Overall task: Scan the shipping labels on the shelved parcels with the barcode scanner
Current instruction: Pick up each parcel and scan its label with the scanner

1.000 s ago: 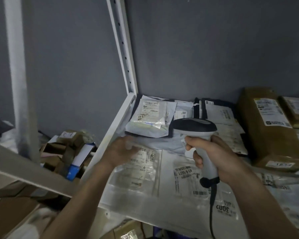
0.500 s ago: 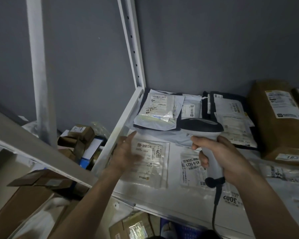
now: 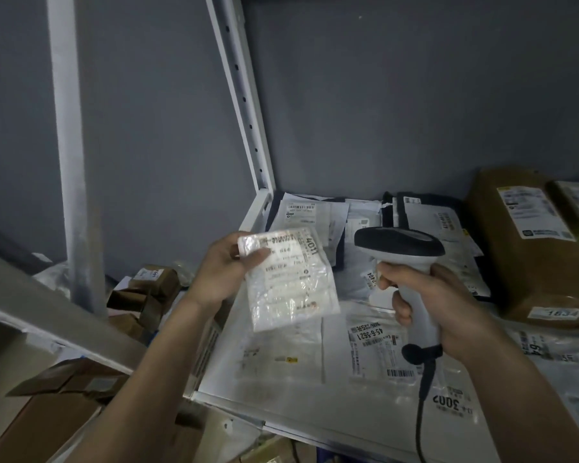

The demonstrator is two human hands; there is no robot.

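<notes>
Shelf (image 3: pixel 281 406) carried flat labelled parcels; brown parcel (image 3: pixel 532 262) at right. Clear pouch (image 3: pixel 291 282), label "4011", was raised above shelf, pinched by left hand (image 3: pixel 224 269). Right hand (image 3: pixel 445 305) gripped scanner (image 3: pixel 401 248) handle, head beside pouch.

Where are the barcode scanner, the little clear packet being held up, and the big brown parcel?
barcode scanner (image 3: pixel 400 243), head view, on its dark head.
clear packet (image 3: pixel 293 289), head view, middle of its label face, held by the left hand (image 3: pixel 226 272).
brown parcel (image 3: pixel 528 262), head view, bare brown wrapping below its label.
</notes>
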